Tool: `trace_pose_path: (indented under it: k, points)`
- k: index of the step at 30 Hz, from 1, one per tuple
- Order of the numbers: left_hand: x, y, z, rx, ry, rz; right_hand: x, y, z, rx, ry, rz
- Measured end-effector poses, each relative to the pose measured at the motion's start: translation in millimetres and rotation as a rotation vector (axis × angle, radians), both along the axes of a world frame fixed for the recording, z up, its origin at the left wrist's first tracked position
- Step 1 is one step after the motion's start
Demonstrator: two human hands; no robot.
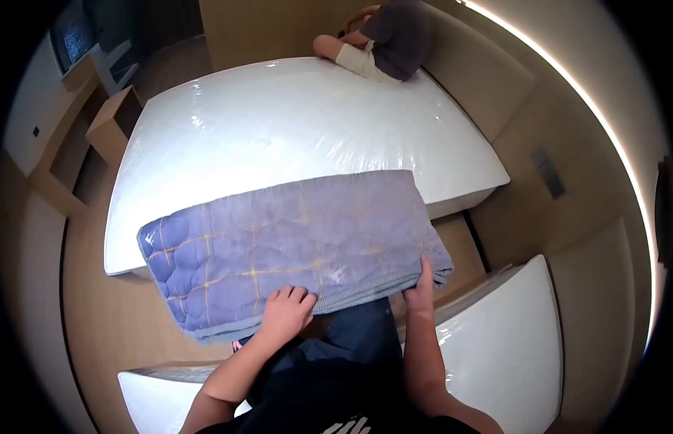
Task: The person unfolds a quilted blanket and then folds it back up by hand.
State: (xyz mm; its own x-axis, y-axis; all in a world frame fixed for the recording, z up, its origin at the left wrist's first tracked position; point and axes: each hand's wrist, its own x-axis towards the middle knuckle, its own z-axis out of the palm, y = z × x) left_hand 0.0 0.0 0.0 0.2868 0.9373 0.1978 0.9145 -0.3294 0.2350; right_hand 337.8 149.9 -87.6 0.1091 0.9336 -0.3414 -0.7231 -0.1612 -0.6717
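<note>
A folded quilt (278,246), blue-purple with yellow grid lines, stretches out in front of my body. Its layered edge faces me. My left hand (287,312) is closed over this near edge, fingers on top and thumb out of sight. At the right corner my right hand (420,289) grips the stacked layers, thumb on top and fingers mostly hidden below. The quilt's far side overlaps the view of the white mattress (278,123); whether it rests there or is held above, I cannot tell.
A person (394,40) sits on the mattress's far corner by the padded headboard (481,72). Behind me lies another plastic-covered mattress (495,347). A wooden box-like unit (112,123) stands far left on the wood floor (98,289).
</note>
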Motion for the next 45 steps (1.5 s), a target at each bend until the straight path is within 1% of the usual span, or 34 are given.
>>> trace_pose_path:
  k: [2, 3, 5, 6, 8, 9, 11, 12, 15, 18, 21, 24, 27, 28, 31, 33, 35, 36, 37, 39, 42, 45]
  points:
    - [-10.2, 6.0, 4.0, 0.038, -0.002, -0.007, 0.5, 12.3, -13.6, 0.056, 0.025, -0.042]
    - [23.3, -28.5, 7.1, -0.061, -0.086, -0.027, 47.6, -32.5, 9.4, -0.094, -0.048, -0.074]
    - [23.2, -19.6, -4.0, -0.076, -0.092, -0.057, 52.3, -20.0, 22.6, -0.213, -0.028, -0.127]
    - [2.8, 1.0, -9.0, -0.039, -0.036, -0.062, 29.6, 7.1, 12.9, -0.192, 0.023, -0.107]
    - [-13.8, 21.0, -25.6, -0.022, 0.005, -0.045, 22.8, 40.5, -13.1, -0.198, 0.113, -0.109]
    - [-10.0, 20.9, -35.5, -0.035, 0.001, -0.036, 31.7, 42.0, -18.3, -0.22, 0.128, -0.113]
    - [3.5, 8.4, -54.7, -0.078, -0.032, -0.032, 49.3, 26.9, -11.4, -0.28, 0.074, -0.147]
    - [6.4, 3.4, -56.7, -0.1, -0.045, -0.027, 56.2, 21.8, -11.2, -0.309, 0.05, -0.16]
    - [5.4, -3.5, -57.1, -0.12, -0.075, -0.032, 66.8, 23.2, -16.6, -0.278, 0.021, -0.11]
    - [6.2, -5.8, -52.4, -0.095, -0.042, -0.037, 78.0, 35.2, -25.2, -0.299, 0.019, -0.115]
    - [0.8, -17.2, -52.9, -0.068, -0.128, -0.048, 88.1, 43.7, -46.7, -0.222, 0.008, -0.111]
    - [-4.9, -32.7, -47.2, -0.004, -0.214, -0.009, 68.3, 35.5, -24.9, -0.268, -0.025, -0.19]
    - [-19.4, -54.4, -44.4, 0.05, -0.26, 0.092, 64.4, 29.3, -25.4, -0.243, -0.051, -0.18]
    - [-25.1, -62.5, -41.4, 0.096, -0.313, 0.162, 64.5, 27.5, -23.8, -0.257, -0.032, -0.152]
    - [-46.9, -103.0, -56.3, 0.17, -0.352, 0.403, 74.2, 19.7, -31.6, -0.293, 0.018, -0.086]
    - [-53.1, -130.4, -73.9, 0.197, -0.406, 0.629, 84.8, 20.7, -42.6, -0.291, 0.032, -0.047]
    - [-58.6, -157.1, -107.9, 0.02, -0.706, 0.894, 90.8, 22.0, -52.3, -0.278, 0.039, -0.037]
    - [-61.1, -167.5, -122.4, -0.021, -0.808, 0.959, 93.5, 20.2, -55.0, -0.275, 0.041, -0.037]
    - [-65.7, -180.1, -149.3, -0.163, -1.0, 1.057, 93.4, 19.2, -57.7, -0.266, 0.049, -0.031]
    - [-75.2, -186.9, -145.4, -0.38, -1.432, 1.192, 90.6, 20.4, -61.5, -0.246, 0.066, -0.017]
    - [-85.9, -172.0, -143.1, -0.406, -2.171, 1.332, 69.4, 9.6, -42.0, -0.26, 0.054, -0.027]
    - [-117.2, -172.4, -200.2, -0.1, -2.418, 1.042, 61.4, 2.6, -42.4, -0.202, 0.052, 0.026]
